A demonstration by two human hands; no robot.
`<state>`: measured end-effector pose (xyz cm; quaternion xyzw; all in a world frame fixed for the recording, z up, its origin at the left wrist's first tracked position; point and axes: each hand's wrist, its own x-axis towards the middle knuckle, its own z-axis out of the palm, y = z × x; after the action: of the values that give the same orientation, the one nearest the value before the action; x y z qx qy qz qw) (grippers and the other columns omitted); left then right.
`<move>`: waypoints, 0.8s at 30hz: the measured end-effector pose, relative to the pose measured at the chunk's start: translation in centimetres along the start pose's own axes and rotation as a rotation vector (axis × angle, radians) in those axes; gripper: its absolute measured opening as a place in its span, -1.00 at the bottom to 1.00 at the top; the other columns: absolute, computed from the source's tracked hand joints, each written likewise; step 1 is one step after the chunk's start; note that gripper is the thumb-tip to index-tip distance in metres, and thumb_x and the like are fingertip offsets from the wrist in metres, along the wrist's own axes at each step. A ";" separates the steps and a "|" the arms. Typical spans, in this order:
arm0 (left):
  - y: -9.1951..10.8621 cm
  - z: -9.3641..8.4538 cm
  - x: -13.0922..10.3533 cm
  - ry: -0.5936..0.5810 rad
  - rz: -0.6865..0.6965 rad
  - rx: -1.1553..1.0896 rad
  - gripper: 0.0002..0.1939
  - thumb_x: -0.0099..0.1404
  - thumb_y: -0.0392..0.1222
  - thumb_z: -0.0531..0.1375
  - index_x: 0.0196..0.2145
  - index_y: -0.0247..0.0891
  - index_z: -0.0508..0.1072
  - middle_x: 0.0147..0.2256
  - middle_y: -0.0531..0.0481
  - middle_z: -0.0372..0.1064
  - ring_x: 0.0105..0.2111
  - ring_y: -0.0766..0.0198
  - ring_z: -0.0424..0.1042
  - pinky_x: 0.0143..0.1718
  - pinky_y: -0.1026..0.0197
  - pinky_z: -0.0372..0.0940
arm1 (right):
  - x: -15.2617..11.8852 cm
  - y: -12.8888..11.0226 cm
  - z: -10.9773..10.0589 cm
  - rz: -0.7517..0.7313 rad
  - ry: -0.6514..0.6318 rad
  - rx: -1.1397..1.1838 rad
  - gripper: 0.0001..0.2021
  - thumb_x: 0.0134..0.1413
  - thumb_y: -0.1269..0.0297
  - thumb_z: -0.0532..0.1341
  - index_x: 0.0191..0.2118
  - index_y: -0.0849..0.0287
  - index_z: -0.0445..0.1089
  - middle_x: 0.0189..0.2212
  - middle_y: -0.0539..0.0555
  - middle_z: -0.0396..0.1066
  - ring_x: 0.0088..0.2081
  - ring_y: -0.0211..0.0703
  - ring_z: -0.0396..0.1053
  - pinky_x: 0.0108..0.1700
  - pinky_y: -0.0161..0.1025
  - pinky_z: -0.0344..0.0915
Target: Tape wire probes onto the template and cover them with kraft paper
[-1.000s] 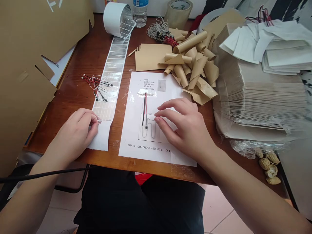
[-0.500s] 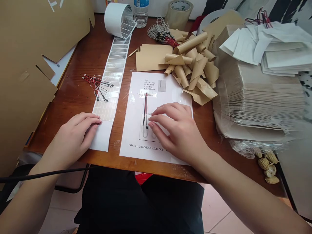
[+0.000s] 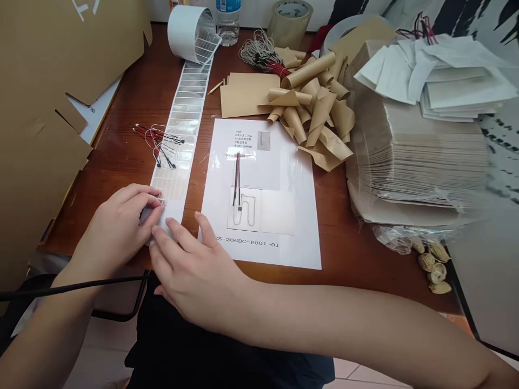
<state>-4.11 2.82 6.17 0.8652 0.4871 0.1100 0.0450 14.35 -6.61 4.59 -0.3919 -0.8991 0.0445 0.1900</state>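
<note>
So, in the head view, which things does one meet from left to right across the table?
Cardboard sheet → loose wires → label strip → printed sheet → curled brown paper strips → paper stack.

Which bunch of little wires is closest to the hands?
The small red-and-black wire bundle lying across the silver label strip, just above the left hand. The grey wire bunch lies far back.

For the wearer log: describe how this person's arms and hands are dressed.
Both arms are bare all the way down, with no sleeves in view. The left hand and right hand wear no gloves, and no rings, watch or wristband show. The fingernails look short and unpainted.
</note>
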 end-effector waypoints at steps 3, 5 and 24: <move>0.2 -0.6 0.4 -0.073 -0.045 0.024 -0.81 0.42 -0.19 0.13 -0.35 -0.22 0.47 -0.03 -0.10 0.53 -0.07 0.10 0.53 -0.09 0.10 0.37 | 0.7 -0.2 1.0 -0.003 -0.017 0.009 -0.44 0.49 0.12 -0.05 0.30 0.51 0.30 0.24 0.40 0.39 0.35 0.30 0.19 0.38 0.39 0.10; 0.2 -0.9 0.6 -0.093 -0.041 0.024 -0.82 0.40 -0.18 0.15 -0.36 -0.23 0.47 -0.04 -0.09 0.51 -0.08 0.11 0.52 -0.09 0.11 0.35 | 0.9 0.0 1.4 -0.023 -0.022 0.014 -0.43 0.49 0.09 -0.04 0.27 0.51 0.34 0.21 0.42 0.41 0.31 0.31 0.24 0.38 0.40 0.09; 0.4 -2.3 3.2 -0.077 -0.321 -0.144 -0.88 0.28 -0.15 0.15 -0.36 -0.20 0.45 -0.36 0.09 0.45 -0.42 0.33 0.34 -0.35 0.26 0.20 | 1.1 0.4 1.9 -0.067 0.003 0.058 -0.46 0.48 0.07 0.00 0.21 0.49 0.39 0.19 0.44 0.41 0.27 0.33 0.28 0.37 0.39 0.05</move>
<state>-2.69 5.28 8.96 0.7744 0.6078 0.1030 0.1426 13.26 -5.40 3.02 -0.3561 -0.9097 0.0638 0.2039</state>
